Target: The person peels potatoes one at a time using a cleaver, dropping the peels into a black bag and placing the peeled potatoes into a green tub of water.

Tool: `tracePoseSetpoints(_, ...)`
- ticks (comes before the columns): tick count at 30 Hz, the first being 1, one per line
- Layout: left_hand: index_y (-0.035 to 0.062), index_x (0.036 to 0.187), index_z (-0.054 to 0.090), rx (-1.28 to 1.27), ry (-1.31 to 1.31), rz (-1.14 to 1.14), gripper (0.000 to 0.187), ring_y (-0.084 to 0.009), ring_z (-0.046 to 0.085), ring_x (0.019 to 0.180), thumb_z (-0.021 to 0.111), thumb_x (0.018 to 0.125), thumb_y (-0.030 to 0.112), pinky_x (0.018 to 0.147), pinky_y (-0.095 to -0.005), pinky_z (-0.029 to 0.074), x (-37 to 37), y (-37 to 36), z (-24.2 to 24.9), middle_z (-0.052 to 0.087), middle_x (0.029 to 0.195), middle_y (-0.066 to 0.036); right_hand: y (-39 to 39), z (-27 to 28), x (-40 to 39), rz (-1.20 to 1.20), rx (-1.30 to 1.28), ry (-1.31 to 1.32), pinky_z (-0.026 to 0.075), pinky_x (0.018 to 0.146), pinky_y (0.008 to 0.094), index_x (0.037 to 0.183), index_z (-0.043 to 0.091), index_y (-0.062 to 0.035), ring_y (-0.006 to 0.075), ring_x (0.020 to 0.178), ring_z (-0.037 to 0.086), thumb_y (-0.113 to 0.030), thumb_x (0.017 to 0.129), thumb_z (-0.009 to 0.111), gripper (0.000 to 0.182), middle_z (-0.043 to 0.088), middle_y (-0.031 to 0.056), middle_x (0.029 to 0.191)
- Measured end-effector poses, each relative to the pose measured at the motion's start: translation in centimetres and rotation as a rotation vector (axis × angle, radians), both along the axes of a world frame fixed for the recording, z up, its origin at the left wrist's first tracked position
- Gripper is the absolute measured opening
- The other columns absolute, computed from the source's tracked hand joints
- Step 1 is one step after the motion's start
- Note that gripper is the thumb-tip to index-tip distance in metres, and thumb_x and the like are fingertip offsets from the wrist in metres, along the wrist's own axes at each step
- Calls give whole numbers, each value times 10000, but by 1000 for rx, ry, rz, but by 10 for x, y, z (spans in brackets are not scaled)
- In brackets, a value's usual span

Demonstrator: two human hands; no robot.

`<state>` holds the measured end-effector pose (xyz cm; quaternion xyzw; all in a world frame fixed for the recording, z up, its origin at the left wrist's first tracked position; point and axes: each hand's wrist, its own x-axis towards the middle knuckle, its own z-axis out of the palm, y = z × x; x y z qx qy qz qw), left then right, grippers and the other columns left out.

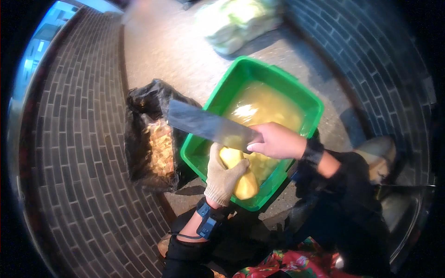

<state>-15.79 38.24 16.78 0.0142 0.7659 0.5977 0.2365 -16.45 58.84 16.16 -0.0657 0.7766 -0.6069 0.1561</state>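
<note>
My left hand (220, 176), in a knitted glove, is closed round a peeled yellow potato (246, 186) over the near side of a green tub (311, 95). The potato looks long, and the fingers cover its middle. My bare right hand (278, 140) grips the handle of a cleaver (204, 124). Its broad blade points left across the tub's rim, just above the potato; whether it touches cannot be made out. Cloudy yellowish water (269, 104) fills part of the tub, and pale yellow pieces (262, 164) lie in it below my hands.
Left of the tub stands an open black plastic bag (139, 153) with peelings (161, 148) inside. A blurred clear bag of pale green vegetables (236, 23) lies on the floor beyond. Grey brick-patterned surfaces (79, 116) border both sides. A shoe (378, 155) shows at the right.
</note>
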Motion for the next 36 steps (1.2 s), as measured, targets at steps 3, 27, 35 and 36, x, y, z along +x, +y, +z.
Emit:
tracePoseSetpoints(3, 34, 1245, 462, 22, 37, 44, 571, -174, 602, 937, 726, 739, 0, 833, -314, 509, -4, 1, 2, 584, 1051, -82, -13, -5, 2, 7, 279, 0, 519, 747, 390, 1107, 655, -16, 323, 767, 674, -199, 862, 669, 306, 698, 177, 865)
tracePoseSetpoints(27, 34, 1317, 372, 353, -512, -118, 650, -252, 676, 870, 677, 747, -37, 762, -359, 560, -23, -5, -2, 588, 1077, -144, 33, 1, -14, 107, 119, -235, 440, 529, 314, 872, 697, 1, 116, 553, 529, -225, 861, 684, 227, 614, 31, 661)
tracePoseSetpoints(35, 21, 1403, 339, 30, -255, -206, 819, -187, 608, 945, 748, 693, 38, 818, -323, 520, -20, 8, -42, 573, 1098, -124, 27, -16, -7, 60, 657, -79, 512, 757, 436, 1002, 712, -64, 361, 813, 659, -167, 827, 649, 212, 677, 197, 844)
tracePoseSetpoints(36, 20, 1418, 328, -48, -123, -274, 847, -179, 587, 976, 752, 685, 46, 839, -320, 511, -21, 12, -42, 565, 1123, -121, 28, -18, -6, 36, 685, -100, 511, 768, 442, 1006, 714, -76, 366, 825, 656, -165, 828, 645, 210, 677, 200, 858)
